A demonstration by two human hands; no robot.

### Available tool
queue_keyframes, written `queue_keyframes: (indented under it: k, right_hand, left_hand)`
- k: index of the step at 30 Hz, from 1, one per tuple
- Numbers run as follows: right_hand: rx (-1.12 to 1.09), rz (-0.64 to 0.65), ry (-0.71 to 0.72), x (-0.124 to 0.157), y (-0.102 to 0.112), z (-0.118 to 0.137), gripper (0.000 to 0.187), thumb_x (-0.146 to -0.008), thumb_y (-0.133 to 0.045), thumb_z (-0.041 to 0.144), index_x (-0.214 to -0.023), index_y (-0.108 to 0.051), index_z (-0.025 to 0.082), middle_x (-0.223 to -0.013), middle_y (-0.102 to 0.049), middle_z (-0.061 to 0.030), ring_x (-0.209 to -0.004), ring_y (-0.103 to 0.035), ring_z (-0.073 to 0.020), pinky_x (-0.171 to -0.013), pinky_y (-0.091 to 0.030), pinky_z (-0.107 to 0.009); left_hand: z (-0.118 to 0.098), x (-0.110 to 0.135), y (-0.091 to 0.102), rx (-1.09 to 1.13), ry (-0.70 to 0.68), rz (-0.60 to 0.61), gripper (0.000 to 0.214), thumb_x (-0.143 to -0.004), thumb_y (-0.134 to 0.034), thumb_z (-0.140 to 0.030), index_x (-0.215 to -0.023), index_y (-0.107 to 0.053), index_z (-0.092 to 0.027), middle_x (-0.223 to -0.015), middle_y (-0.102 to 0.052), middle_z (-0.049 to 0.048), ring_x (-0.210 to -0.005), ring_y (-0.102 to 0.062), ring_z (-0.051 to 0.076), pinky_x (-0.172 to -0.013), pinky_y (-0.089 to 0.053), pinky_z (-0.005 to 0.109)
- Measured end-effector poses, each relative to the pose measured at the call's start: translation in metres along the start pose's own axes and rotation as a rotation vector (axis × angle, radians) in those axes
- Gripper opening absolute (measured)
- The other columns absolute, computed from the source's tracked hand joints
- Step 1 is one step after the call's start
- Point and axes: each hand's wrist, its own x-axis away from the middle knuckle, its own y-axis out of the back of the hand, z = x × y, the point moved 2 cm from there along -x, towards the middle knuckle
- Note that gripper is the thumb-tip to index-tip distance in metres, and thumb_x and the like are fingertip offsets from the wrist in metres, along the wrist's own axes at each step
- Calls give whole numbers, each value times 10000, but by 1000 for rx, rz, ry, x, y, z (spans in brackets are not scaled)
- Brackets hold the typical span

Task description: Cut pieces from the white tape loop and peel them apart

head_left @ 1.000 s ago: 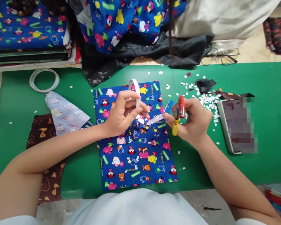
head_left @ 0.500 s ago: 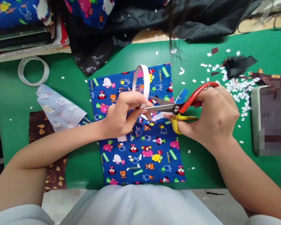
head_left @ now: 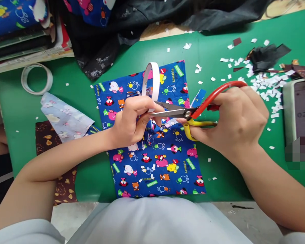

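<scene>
My left hand point(head_left: 137, 118) pinches a roll of white tape point(head_left: 155, 81), which stands up on edge above the fingers. In my right hand point(head_left: 236, 118) is a pair of scissors point(head_left: 187, 114) with one red and one yellow handle. Their blades are parted and point left, the tips by my left fingertips; any tape end between them is too hidden to make out. Beneath both hands lies a blue cartoon-print fabric piece point(head_left: 152, 169), with small fabric scraps and white bits on it.
Many white paper bits point(head_left: 269, 84) and black scraps point(head_left: 266, 57) lie at the right, beside a device with a display point(head_left: 303, 105). Another tape roll point(head_left: 49, 79), a pale fabric piece point(head_left: 63, 115) and brown fabric point(head_left: 44, 135) are at the left. Black cloth point(head_left: 96, 51) covers the back edge.
The view has shifted slightly. Both hands keep their grip, and the scissor blades look a little closer together at my left fingertips.
</scene>
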Motion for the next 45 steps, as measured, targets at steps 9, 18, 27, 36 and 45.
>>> queue_keyframes:
  k: [9, 18, 27, 36, 45]
  right_hand:
    - [-18, -34, -11, 1, -3, 1, 497, -966, -506, 684, -985, -539, 189, -769, -536, -84, -744, -451, -184, -665, -318, -344]
    - [-95, -141, -65, 6, -8, 2, 582, -879, -626, 748, -958, -590, 173, -750, -527, -73, -712, -461, -150, -659, -222, -319]
    - [60, 40, -13, 1, 8, 2, 479, -927, -582, 684, -999, -530, 213, -762, -599, -78, -695, -536, -195, -596, -372, -359]
    - [50, -68, 31, -1, 3, 3, 482, -935, -573, 681, -941, -514, 203, -740, -541, -68, -690, -432, -166, -619, -280, -320]
    - [127, -2, 22, -1, 9, 4, 541, -974, -479, 727, -945, -534, 189, -776, -551, -76, -719, -424, -167, -632, -316, -321]
  left_hand:
    - [-4, -4, 0, 10, -29, -49, 227, -1035, -425, -171, -1209, -410, -316, -1048, -781, -33, -753, -774, 39, -613, -584, 129]
    - [-3, -1, -1, -5, 15, -53, 146, -1057, -402, -256, -1182, -385, -329, -1085, -775, -39, -754, -767, 47, -643, -612, 177]
    - [-5, -2, -3, 46, -18, -86, 316, -1033, -459, -174, -1281, -378, -352, -1094, -764, -40, -882, -804, 55, -817, -719, 192]
    - [-5, -2, -2, 109, -12, -77, 332, -1019, -459, -125, -1260, -419, -349, -1074, -776, -56, -869, -797, 39, -833, -717, 180]
    - [-5, -5, 1, -16, -52, -36, 215, -1033, -422, -134, -1159, -406, -307, -959, -773, -71, -813, -800, 35, -754, -687, 153]
